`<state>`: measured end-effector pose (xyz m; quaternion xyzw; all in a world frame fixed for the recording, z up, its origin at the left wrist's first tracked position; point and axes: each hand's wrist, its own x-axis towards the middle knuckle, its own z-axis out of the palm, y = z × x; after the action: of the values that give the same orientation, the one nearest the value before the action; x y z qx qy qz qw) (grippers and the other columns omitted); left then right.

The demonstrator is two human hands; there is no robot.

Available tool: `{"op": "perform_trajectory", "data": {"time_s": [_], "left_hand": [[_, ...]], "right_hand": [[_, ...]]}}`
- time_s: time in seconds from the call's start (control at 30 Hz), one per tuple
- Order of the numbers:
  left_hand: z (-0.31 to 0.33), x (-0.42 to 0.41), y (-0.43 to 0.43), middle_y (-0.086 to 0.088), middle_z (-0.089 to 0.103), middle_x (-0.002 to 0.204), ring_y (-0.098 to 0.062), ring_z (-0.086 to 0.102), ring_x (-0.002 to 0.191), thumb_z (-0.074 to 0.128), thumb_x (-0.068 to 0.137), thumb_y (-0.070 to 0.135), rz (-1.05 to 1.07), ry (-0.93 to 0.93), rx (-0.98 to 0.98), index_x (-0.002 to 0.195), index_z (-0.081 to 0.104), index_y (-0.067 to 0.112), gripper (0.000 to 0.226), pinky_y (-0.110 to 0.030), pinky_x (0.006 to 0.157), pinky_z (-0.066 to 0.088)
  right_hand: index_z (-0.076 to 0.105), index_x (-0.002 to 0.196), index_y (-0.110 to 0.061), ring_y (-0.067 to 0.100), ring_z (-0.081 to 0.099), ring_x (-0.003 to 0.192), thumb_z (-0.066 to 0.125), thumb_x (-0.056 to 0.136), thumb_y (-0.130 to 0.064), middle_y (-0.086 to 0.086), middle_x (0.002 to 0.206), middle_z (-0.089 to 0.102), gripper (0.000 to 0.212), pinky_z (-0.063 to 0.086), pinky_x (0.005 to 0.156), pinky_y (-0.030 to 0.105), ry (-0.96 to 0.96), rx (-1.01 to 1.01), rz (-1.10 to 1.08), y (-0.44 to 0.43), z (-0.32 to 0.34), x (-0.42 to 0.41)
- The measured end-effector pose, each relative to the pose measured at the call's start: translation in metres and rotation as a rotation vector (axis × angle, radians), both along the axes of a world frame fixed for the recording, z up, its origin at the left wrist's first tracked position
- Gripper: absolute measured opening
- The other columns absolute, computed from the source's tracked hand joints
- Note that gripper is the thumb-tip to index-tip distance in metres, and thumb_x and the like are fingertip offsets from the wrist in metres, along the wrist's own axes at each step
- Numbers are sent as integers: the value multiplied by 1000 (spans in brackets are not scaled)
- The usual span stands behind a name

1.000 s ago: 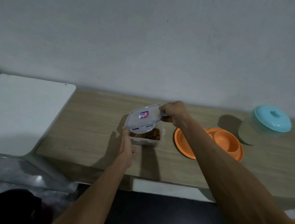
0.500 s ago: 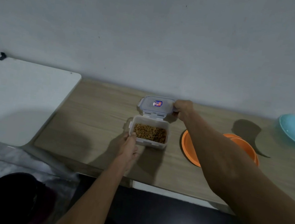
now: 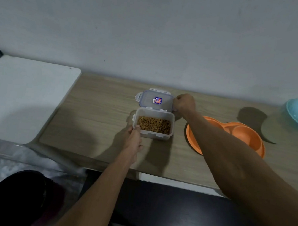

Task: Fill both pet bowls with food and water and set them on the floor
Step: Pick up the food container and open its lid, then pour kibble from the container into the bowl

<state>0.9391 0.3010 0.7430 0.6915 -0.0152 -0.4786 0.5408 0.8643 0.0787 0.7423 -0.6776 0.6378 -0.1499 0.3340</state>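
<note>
The open kibble container (image 3: pixel 153 124) sits mid-counter, my left hand (image 3: pixel 133 138) pinching its near-left corner. Its clear lid (image 3: pixel 155 100) lies flat just behind it; my right hand (image 3: pixel 184 103) curls closed on the lid's right edge. The orange double pet bowl (image 3: pixel 242 136) waits to the right on the wooden countertop (image 3: pixel 96 110).

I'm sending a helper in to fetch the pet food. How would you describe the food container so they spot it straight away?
On the wooden counter against the wall, look left of the orange double pet bowl. The food container is a small clear rectangular tub, open, holding brown kibble. Its lid, with a small sticker, lies flat just behind it.
</note>
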Motion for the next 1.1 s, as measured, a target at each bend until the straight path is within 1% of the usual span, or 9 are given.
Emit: {"op": "perform_trajectory", "data": {"time_s": [0.17, 0.27, 0.47, 0.6, 0.7, 0.73, 0.83, 0.93, 1.1], "left_hand": [[8, -1, 1, -12, 47, 138, -29, 46, 128, 39, 104, 35, -25, 14, -2, 141, 43, 21, 40, -45, 105, 43], [6, 1, 1, -11, 46, 142, -29, 45, 129, 37, 104, 37, -52, 18, 1, 143, 41, 21, 42, -44, 103, 43], [8, 3, 5, -13, 41, 147, -29, 45, 127, 29, 105, 42, -131, 16, -21, 147, 35, 18, 49, -42, 102, 42], [7, 4, 10, -15, 32, 155, -31, 36, 140, 20, 98, 63, -143, 46, -23, 154, 24, 18, 72, -45, 114, 35], [5, 4, 9, -15, 42, 149, -33, 46, 132, 16, 62, 99, -169, -82, 48, 149, 36, 18, 121, -48, 110, 38], [4, 4, 8, -16, 50, 143, -34, 51, 125, 19, 64, 98, -258, -219, 110, 142, 47, 13, 118, -42, 105, 41], [19, -14, 3, -20, 53, 137, -37, 51, 125, 41, 97, 49, -433, -585, 239, 135, 49, 0, 62, -33, 95, 40], [24, -40, -16, -23, 39, 143, -37, 37, 135, 53, 95, 32, -537, -650, 119, 139, 40, -1, 57, -42, 107, 35], [22, -87, -44, -19, 43, 135, -35, 41, 130, 63, 89, 34, -799, -898, 23, 133, 45, 5, 56, -42, 105, 37]], "right_hand": [[66, 101, 3, 39, 69, 87, 61, 82, -47, 20, 99, 70, 54, 61, 73, 48, -98, 156, 18, 43, 23, -16], [61, 106, 2, 34, 68, 71, 72, 78, -35, 18, 97, 65, 48, 60, 53, 43, -132, 325, -29, 73, 29, -24], [60, 100, 9, 38, 69, 67, 61, 88, -11, 23, 90, 67, 23, 61, 50, 45, -216, 451, -86, 109, 36, -30], [55, 106, 7, 41, 66, 81, 59, 89, -7, 18, 98, 60, 22, 60, 48, 44, -358, 458, -135, 120, 55, -41], [55, 107, 6, 42, 66, 83, 56, 90, -6, 20, 98, 59, 21, 60, 61, 55, -447, 408, -197, 120, 72, -64], [56, 108, 5, 41, 66, 84, 56, 91, -6, 20, 99, 61, 20, 60, 67, 57, -472, 385, -219, 118, 77, -75], [57, 108, 2, 39, 66, 77, 58, 93, -9, 21, 102, 62, 19, 61, 67, 54, -541, 338, -277, 109, 92, -109], [55, 111, 5, 39, 64, 78, 62, 93, -14, 23, 108, 58, 27, 61, 53, 44, -569, 285, -340, 99, 101, -144], [54, 118, 6, 37, 66, 84, 69, 89, -20, 25, 103, 60, 42, 61, 61, 50, -593, 202, -381, 85, 102, -199]]}}
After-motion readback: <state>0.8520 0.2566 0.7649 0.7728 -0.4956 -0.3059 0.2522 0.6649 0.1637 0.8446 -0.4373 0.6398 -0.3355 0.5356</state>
